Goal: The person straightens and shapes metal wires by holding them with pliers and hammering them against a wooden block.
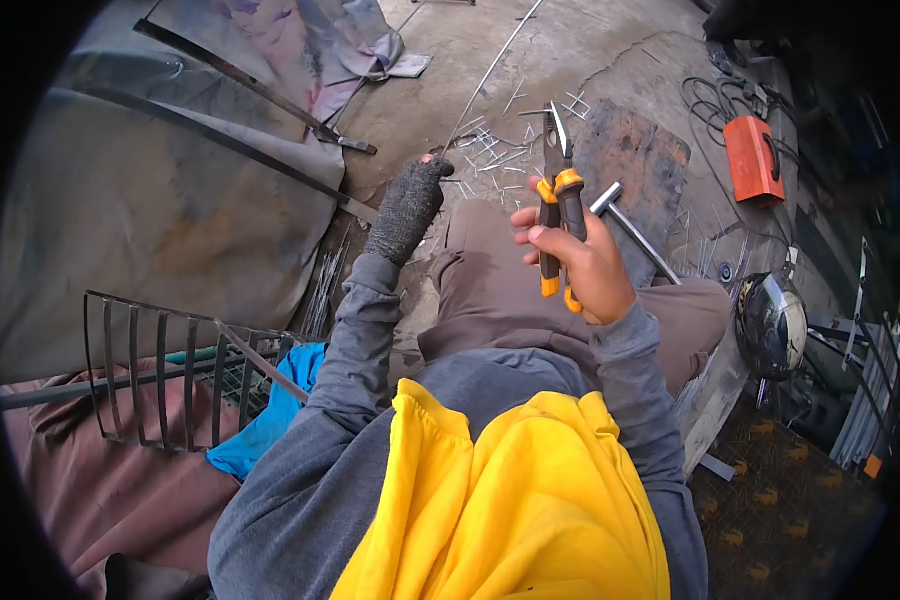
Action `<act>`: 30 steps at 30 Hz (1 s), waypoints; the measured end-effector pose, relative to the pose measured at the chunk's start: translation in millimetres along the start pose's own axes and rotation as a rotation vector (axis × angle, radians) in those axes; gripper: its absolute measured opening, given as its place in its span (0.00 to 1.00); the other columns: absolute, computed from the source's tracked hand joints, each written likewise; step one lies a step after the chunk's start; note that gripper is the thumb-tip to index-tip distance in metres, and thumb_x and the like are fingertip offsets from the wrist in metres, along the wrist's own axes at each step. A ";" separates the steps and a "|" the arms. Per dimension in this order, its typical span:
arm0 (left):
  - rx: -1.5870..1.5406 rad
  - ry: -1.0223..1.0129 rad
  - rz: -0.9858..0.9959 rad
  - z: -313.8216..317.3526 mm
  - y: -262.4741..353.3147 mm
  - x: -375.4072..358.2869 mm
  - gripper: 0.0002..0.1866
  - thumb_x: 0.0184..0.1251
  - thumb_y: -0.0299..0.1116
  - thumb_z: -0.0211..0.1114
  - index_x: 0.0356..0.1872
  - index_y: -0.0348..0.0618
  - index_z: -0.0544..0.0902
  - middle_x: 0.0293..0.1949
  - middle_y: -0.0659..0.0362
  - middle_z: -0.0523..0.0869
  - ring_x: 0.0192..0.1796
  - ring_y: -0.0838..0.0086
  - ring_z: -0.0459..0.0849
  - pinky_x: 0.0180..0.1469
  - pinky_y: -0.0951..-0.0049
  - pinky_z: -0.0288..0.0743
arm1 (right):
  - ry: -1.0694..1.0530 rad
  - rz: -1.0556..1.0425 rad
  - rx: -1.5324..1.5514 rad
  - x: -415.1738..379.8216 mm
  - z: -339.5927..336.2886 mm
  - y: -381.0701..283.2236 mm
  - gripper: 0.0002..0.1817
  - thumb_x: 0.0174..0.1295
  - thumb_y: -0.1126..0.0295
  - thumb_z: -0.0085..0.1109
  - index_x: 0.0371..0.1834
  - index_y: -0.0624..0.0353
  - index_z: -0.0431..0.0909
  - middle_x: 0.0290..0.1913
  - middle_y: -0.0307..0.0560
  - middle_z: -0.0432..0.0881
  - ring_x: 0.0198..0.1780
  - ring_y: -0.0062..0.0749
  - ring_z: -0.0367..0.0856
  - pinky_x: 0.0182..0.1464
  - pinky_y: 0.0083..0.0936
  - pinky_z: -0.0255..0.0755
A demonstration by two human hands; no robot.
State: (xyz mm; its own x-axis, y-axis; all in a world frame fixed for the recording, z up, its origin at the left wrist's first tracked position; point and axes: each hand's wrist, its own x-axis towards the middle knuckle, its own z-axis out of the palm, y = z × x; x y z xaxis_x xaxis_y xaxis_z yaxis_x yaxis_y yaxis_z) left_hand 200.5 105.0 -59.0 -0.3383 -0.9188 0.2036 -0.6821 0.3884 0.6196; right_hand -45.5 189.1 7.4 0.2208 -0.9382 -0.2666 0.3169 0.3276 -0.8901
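My left hand [408, 205], in a dark grey knitted glove, is closed around the lower end of a long thin metal rod [491, 74]. The rod slants away up the concrete floor. Bare-skinned, my right hand [592, 258] grips a pair of pliers [570, 195] with yellow and dark handles, jaws pointing up and away from me. Short cut metal pieces [490, 155] lie scattered on the floor between and beyond my hands. A hammer [638, 230] with a metal handle lies just right of the pliers, its head by a dark, rust-marked plate [630, 150].
At the right stands an orange-red machine [753, 160] with coiled cables. Nearer is a shiny dark rounded object [770, 325]. Left are draped sheets [190, 200] with metal bars across them, a barred metal frame [160, 370] and blue cloth [268, 425]. Thin rods [325, 290] lie by my left forearm.
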 end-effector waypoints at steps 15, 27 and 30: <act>-0.491 0.011 -0.236 15.7 11.5 11.4 0.17 0.82 0.42 0.45 0.44 0.43 0.80 0.25 0.66 0.71 0.25 0.80 0.67 0.29 0.76 0.62 | -0.031 0.257 -0.097 -11.7 0.2 55.0 0.25 0.61 0.73 0.59 0.63 0.66 0.71 0.50 0.45 0.81 0.47 0.27 0.79 0.49 0.24 0.73; -0.069 0.001 0.290 32.9 13.4 5.7 0.21 0.75 0.25 0.53 0.67 0.44 0.72 0.46 0.51 0.81 0.42 0.57 0.81 0.49 0.59 0.77 | -0.073 0.325 0.186 -24.8 3.6 46.6 0.31 0.64 0.74 0.57 0.71 0.66 0.61 0.54 0.52 0.77 0.53 0.37 0.81 0.51 0.33 0.81; 0.094 0.160 0.530 40.1 3.4 9.2 0.21 0.75 0.26 0.54 0.68 0.46 0.72 0.49 0.50 0.81 0.41 0.60 0.82 0.48 0.62 0.78 | -0.073 0.348 0.227 -26.2 0.8 50.7 0.32 0.64 0.75 0.57 0.72 0.66 0.60 0.53 0.52 0.77 0.53 0.39 0.82 0.51 0.34 0.81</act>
State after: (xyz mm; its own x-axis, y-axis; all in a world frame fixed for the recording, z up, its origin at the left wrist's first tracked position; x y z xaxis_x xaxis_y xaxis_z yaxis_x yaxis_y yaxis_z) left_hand 169.1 100.7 -85.4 -0.5533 -0.5922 0.5858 -0.5026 0.7982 0.3321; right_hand -34.5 230.4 -30.5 0.4126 -0.7593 -0.5032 0.4050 0.6477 -0.6453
